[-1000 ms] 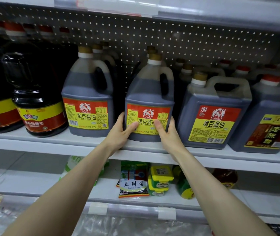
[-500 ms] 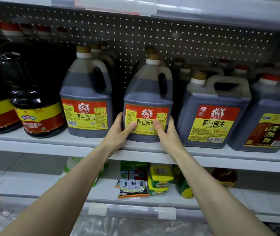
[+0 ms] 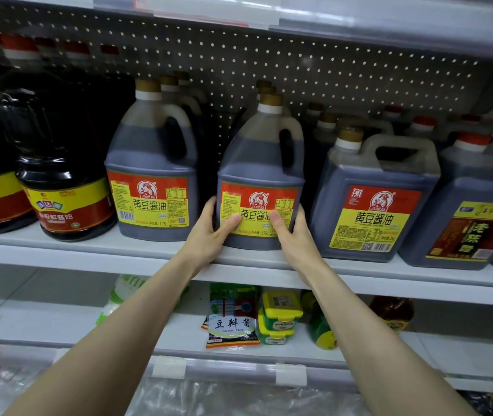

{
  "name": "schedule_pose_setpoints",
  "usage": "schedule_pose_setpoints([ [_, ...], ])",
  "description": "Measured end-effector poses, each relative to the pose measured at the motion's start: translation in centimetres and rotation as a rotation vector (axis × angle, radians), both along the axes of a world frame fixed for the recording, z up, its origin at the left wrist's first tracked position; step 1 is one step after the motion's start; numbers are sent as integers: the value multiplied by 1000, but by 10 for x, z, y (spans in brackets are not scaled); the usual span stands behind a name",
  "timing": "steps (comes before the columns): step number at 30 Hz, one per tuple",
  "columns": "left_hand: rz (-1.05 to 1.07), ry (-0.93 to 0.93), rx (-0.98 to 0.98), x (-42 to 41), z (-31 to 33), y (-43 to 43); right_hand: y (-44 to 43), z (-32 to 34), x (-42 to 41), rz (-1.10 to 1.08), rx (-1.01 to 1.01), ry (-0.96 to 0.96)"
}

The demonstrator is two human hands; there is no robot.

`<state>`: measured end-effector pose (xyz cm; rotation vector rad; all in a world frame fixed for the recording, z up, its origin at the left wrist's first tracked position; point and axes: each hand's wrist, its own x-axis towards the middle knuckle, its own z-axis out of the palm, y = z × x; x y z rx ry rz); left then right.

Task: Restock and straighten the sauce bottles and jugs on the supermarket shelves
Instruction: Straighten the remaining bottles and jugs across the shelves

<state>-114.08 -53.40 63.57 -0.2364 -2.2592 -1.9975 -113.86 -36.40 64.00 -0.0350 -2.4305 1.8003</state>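
I see: soybean paste pouch (image 3: pixel 233 318) upright, low centre. Stacked yellow-lidded tubs (image 3: pixel 280 313) just right of it. Crinkled plastic sheeting (image 3: pixel 239 397) at bottom. Perforated back panel (image 3: pixel 329 70) up top.

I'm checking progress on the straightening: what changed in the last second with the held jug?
Nothing visibly moved. The left hand and right hand still grip the soy sauce jug at its label, thumbs on the front; it stands on the shelf in the same spot.

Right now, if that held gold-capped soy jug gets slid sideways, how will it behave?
Probably heavy: the gold-capped translucent plastic soy sauce jug looks nearly full. Likely slides rather than tips: broad base, flat white shelf. Liquid may slosh.
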Motion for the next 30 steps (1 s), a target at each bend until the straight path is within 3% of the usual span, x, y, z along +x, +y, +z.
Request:
schedule_pose_setpoints([
  [18, 35, -37, -78, 24, 10, -3, 9, 24, 38, 36, -61, 29],
  [24, 147, 3, -188, 67, 23, 9, 23, 46, 81, -40, -47, 76],
  [30, 85, 55, -186, 91, 45, 38, 53, 62, 118, -131, -32, 91],
])
